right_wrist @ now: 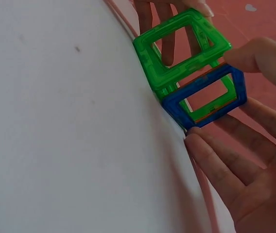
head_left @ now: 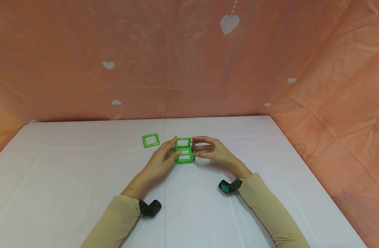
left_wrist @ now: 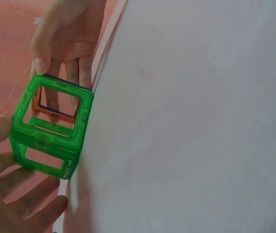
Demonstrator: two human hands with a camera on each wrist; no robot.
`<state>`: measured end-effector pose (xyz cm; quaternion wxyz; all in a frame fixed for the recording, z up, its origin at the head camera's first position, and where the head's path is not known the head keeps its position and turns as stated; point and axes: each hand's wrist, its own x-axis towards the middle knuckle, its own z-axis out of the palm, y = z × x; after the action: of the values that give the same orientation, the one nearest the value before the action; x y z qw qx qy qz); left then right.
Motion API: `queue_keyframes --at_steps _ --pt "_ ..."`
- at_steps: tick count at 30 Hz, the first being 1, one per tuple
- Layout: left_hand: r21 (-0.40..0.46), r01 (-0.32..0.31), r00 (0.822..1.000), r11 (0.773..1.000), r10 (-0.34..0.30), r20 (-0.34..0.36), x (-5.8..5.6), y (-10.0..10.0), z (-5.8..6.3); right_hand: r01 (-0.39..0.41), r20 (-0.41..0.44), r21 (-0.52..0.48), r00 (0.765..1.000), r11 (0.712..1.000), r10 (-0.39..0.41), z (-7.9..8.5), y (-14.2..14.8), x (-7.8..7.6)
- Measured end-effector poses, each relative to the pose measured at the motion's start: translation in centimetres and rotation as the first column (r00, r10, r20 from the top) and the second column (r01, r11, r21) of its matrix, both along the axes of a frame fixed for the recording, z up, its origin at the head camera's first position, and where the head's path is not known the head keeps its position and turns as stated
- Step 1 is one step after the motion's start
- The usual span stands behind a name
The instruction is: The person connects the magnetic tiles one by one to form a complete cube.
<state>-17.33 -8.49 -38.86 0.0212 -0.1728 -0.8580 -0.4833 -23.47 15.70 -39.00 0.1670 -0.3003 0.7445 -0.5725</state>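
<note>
A box-like build of green square magnetic tiles stands on the white table between my hands. On its right side is a blue magnetic tile, with an orange tile against its inner face. My left hand holds the build's left side, thumb near the upper front edge and fingers along the side. From the right, my right hand grips the blue tile, with the thumb at its upper edge and a fingertip at its lower corner. Both hands partly hide the sides of the build.
A loose green square magnetic tile lies flat on the white table, beyond my left hand. An orange-pink cloth with pale hearts hangs behind the table and along its right side. Each sleeve cuff carries a black wrist device.
</note>
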Motion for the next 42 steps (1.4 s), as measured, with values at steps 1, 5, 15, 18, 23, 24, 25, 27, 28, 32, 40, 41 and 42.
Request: queue_keyframes --at_steps 1,5,15,18,23,24,25,27,28,32,40,41,42 --pt "0.004 0.001 1.000 1.000 -0.001 0.004 0.0 0.0 0.0 -0.001 -0.001 0.006 1.000 1.000 0.001 0.0 0.0 0.0" --pt "0.009 -0.001 1.000 1.000 0.001 0.012 0.0 0.0 -0.1 0.008 -0.003 0.036 1.000 0.999 -0.008 0.2 -0.2 0.1" --pt "0.018 -0.002 1.000 1.000 0.002 0.019 -0.1 0.0 -0.2 0.033 -0.025 0.098 0.999 0.995 -0.031 0.5 -0.3 0.0" --pt "0.017 -0.004 1.000 1.000 0.004 0.018 -0.2 0.0 -0.2 0.026 -0.025 0.095 0.999 0.995 -0.023 0.5 -0.2 0.0" --pt "0.008 -0.011 1.000 1.000 0.010 0.027 -0.1 0.0 0.0 0.003 -0.007 0.075 1.000 0.997 -0.003 0.3 -0.4 0.0" --pt "0.007 -0.011 0.999 1.000 0.011 0.030 -0.1 0.0 0.0 0.002 -0.010 0.079 1.000 0.997 -0.001 0.3 -0.5 0.0" --pt "0.005 -0.011 0.999 1.000 0.011 0.030 -0.1 0.0 0.0 0.004 -0.017 0.089 1.000 0.996 -0.003 0.3 -0.6 0.0" --pt "0.006 -0.012 0.999 1.000 0.012 0.034 0.0 0.0 0.1 0.010 -0.035 0.112 0.999 0.994 -0.006 0.2 -0.8 0.0" --pt "0.005 -0.012 0.999 1.000 0.012 0.036 0.0 0.0 0.1 0.016 -0.044 0.125 0.999 0.992 -0.010 0.2 -0.9 0.0" --pt "0.007 -0.012 0.999 1.000 0.012 0.048 0.0 0.0 0.1 0.041 -0.072 0.161 0.997 0.986 -0.029 0.1 -1.0 0.0" --pt "-0.009 -0.017 0.999 1.000 0.017 0.047 0.0 0.0 0.2 0.061 -0.075 0.168 0.996 0.984 -0.049 0.1 -1.1 0.2" --pt "-0.010 -0.019 0.999 1.000 0.019 0.044 0.0 0.0 0.2 0.065 -0.070 0.170 0.996 0.983 -0.053 0.1 -1.1 0.2" --pt "-0.012 -0.019 0.999 1.000 0.020 0.045 0.0 0.0 0.2 0.067 -0.065 0.170 0.996 0.983 -0.057 0.1 -1.2 0.2"
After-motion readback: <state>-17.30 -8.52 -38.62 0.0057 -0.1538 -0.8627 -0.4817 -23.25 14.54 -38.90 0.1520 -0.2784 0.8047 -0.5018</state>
